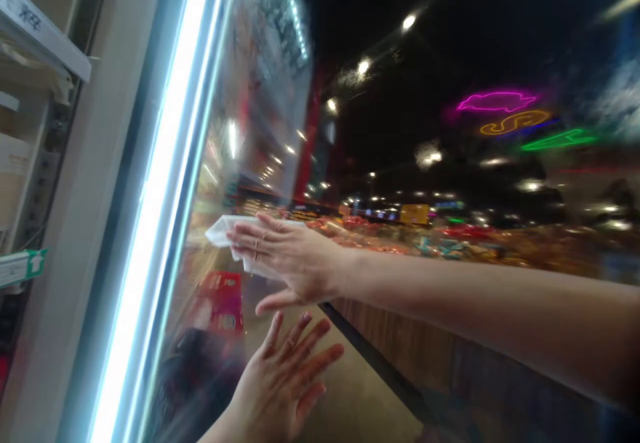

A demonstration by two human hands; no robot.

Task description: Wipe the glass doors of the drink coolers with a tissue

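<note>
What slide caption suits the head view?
Right hand flat over a white cloth or tissue against glass, left hand spread below.

Single head-worn view, tilted, facing forward, hands [301,260] close in front.

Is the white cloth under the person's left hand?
No, the right hand covers part of the white cloth, while the left hand is lower in the picture, apart from it.

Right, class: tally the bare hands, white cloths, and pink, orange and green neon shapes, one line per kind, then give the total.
Bare hands: 2 (right hand, left hand)
White cloth: 1
Pink neon shape: 1
Orange neon shape: 1
Green neon shape: 1
Total: 6
</note>
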